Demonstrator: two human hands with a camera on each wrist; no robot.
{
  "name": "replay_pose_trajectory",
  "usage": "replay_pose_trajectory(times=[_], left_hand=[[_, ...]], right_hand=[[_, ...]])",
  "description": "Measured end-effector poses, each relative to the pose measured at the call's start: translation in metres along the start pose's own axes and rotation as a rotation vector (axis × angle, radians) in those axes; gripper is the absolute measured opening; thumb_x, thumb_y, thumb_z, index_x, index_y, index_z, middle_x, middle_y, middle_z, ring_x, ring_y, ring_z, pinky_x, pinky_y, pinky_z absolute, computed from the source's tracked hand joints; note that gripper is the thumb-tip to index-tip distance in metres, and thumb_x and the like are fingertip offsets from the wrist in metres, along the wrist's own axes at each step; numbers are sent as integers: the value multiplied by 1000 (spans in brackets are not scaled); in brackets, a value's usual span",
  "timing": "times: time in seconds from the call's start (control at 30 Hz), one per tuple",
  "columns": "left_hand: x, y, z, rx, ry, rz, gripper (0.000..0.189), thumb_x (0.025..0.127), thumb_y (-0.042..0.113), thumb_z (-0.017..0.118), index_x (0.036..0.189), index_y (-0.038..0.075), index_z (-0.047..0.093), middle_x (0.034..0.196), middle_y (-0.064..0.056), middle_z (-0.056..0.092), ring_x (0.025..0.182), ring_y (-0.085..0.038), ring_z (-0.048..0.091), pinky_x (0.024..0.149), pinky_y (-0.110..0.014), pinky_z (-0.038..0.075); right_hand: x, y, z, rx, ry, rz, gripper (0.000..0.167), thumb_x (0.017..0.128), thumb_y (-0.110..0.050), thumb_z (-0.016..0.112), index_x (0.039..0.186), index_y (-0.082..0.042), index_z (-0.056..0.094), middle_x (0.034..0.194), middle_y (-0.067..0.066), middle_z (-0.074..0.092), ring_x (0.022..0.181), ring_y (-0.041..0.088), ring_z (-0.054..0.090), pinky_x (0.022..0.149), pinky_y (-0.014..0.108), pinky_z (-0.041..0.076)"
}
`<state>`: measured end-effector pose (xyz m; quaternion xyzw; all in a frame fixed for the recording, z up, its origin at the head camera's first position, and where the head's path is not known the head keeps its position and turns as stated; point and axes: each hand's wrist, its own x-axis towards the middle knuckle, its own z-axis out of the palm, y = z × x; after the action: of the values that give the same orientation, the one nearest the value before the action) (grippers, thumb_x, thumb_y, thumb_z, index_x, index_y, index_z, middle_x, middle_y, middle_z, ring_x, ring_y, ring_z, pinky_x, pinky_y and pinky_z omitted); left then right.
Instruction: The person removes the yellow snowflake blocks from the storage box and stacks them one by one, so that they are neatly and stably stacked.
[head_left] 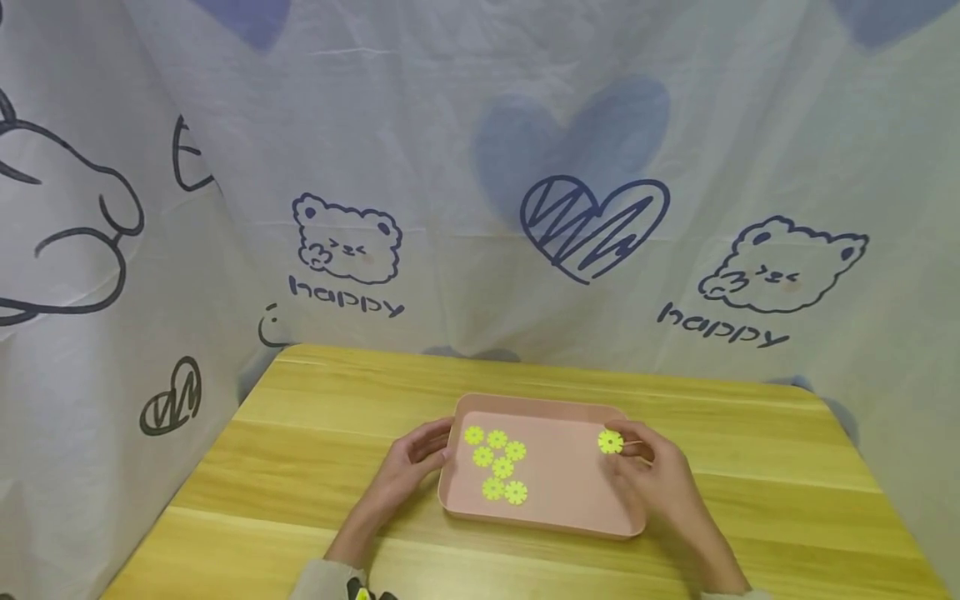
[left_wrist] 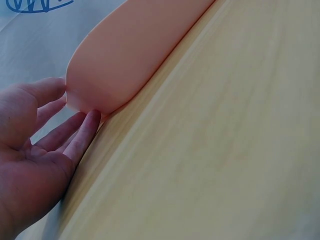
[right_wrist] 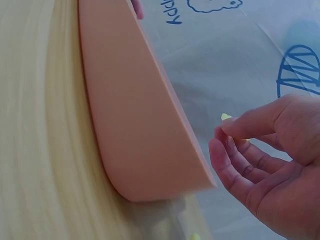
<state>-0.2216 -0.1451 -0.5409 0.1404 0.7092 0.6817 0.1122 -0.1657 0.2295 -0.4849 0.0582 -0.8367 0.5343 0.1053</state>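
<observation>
A shallow pink tray point(head_left: 566, 492) lies on the wooden table, and several yellow notched discs point(head_left: 483, 457) sit flat in its left half. Beside the tray's left end is my left hand point(head_left: 408, 467). In the left wrist view its fingertips point(left_wrist: 92, 119) rest against the tray's outer wall, near the corner, with fingers loosely extended. My right hand point(head_left: 660, 475) pinches one more yellow notched disc point(head_left: 611, 442) between thumb and index finger, over the tray's right end. Most of that disc is hidden by the fingers in the right wrist view, where a yellow edge point(right_wrist: 226, 116) shows.
A pale wooden table point(head_left: 300, 442) surrounds the tray. At the bottom of the right wrist view a small yellow thing point(right_wrist: 195, 236) shows beside the tray. White cloth point(head_left: 450, 250) with printed hearts and bears hangs behind and to the sides of the table.
</observation>
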Motion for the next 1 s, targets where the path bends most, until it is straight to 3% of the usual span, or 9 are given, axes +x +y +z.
replay_pose_trajectory(times=[0.2, 0.33, 0.7, 1.0], left_hand=[[-1, -2, -1, 2, -4, 24, 50, 102, 5, 62, 150, -2, 47, 151, -21, 50, 139, -40, 48, 108, -28, 48], [-1, -2, 0, -9, 3, 4, 50, 102, 5, 63, 149, 0, 48, 151, -19, 51, 139, -38, 48, 109, -28, 47], [-1, -1, -1, -7, -2, 13, 50, 102, 5, 63, 150, 0, 48, 152, -20, 50, 139, -39, 48, 110, -31, 47], [0, 0, -1, -10, -8, 18, 51, 102, 5, 63, 150, -1, 47, 152, -22, 49, 139, -41, 47, 111, -32, 46]], right_hand=[[1, 5, -11, -44, 26, 16, 42, 87, 13, 73, 126, -1, 68, 114, 17, 70, 91, 12, 64, 71, 19, 59], [3, 9, -20, -76, 53, 21, 41, 86, 12, 72, 125, -1, 68, 108, 16, 70, 89, 9, 62, 68, 18, 58], [4, 20, -44, -101, 115, -18, 40, 86, 12, 73, 124, 2, 68, 111, 20, 70, 87, -2, 60, 67, 14, 56], [5, 35, -56, -134, 112, -11, 40, 89, 8, 73, 128, 3, 66, 119, 22, 68, 91, 2, 61, 73, 14, 57]])
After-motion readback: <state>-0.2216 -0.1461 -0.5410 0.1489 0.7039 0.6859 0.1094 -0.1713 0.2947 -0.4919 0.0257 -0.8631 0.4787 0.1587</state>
